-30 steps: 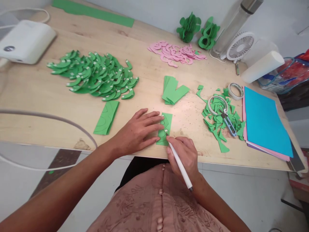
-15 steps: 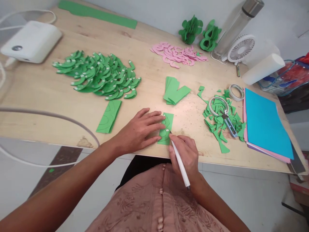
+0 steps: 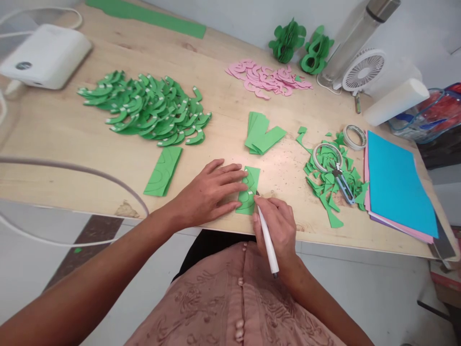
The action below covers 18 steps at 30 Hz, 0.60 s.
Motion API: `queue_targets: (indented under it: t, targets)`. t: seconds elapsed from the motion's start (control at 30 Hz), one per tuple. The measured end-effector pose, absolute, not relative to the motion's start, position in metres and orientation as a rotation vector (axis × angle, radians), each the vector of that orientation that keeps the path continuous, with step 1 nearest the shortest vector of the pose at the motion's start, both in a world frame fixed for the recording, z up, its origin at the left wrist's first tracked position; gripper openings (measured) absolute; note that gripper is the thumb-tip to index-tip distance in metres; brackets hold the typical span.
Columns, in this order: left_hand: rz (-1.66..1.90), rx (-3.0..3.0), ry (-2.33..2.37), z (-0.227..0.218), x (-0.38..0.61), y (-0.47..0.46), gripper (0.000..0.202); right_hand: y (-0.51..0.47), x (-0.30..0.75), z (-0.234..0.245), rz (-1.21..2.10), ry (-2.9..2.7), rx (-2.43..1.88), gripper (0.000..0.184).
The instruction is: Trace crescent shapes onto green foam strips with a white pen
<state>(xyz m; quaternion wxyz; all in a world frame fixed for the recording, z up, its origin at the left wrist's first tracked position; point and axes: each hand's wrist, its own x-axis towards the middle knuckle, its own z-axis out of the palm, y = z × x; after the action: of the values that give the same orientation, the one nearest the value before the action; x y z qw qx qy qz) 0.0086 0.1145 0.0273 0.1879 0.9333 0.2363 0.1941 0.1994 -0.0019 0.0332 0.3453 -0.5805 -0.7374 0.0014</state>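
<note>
The small green paper strip, marked with curved outlines, lies flat on the pale wooden table near its front edge, partly under the fingertips of the left hand and just ahead of the right hand. It looks thin, light and limp, likely to slide or curl on the smooth board. It is probably best pinned flat from above along one long side rather than pinched.

The left hand lies spread and palm down, fingers extended and pressing the strip's left side, gripping nothing, with the forearm coming in from the lower left. The right hand is curled closed around a slim white pen, whose tip meets the strip's right edge and whose barrel slants back toward the body.

Left of the left hand lies another green strip with drawn curves, and beyond it a heap of green curved cutouts. Ahead of the right hand sit folded green strips. To its right are green scraps with scissors.
</note>
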Motion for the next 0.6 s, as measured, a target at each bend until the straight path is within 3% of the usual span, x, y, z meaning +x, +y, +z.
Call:
queue_targets:
  t: [0.6]
  targets:
    - [0.551,2.607,0.668,0.0285,0.0088,0.1138,0.027,-0.0048,0.2003,0.0287,0.059,-1.938,-1.559,0.037]
